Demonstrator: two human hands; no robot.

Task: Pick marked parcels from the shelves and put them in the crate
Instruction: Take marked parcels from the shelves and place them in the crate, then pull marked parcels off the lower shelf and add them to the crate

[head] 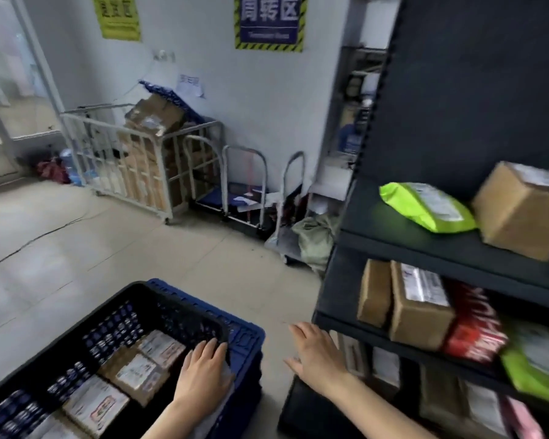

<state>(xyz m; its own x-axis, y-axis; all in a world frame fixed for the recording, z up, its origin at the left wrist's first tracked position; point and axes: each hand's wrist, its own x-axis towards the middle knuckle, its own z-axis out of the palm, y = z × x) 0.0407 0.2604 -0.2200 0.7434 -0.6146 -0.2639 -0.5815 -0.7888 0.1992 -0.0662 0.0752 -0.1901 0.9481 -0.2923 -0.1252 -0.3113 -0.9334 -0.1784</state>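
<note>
A black mesh crate [133, 299] nested in a blue crate [248, 340] stands on the floor at lower left, holding several labelled cardboard parcels [133, 375]. My left hand [203, 375] lies flat on a pale grey soft parcel [227, 377] at the crate's right inner edge. My right hand [317, 353] hovers with fingers spread beside the dark shelf unit [425, 251], holding nothing. The shelves carry a lime-green bag [425, 205], a brown box [520, 210], two upright brown boxes [419, 305], a red packet [473, 327] and another green bag [536, 369].
A white wire roll cage [124, 160] stuffed with cardboard stands against the far wall, with folded trolleys [244, 191] and a sack [314, 236] beside it. Blue and yellow signs hang on the wall. Bare tiled floor [92, 248] lies between the crate and the cage.
</note>
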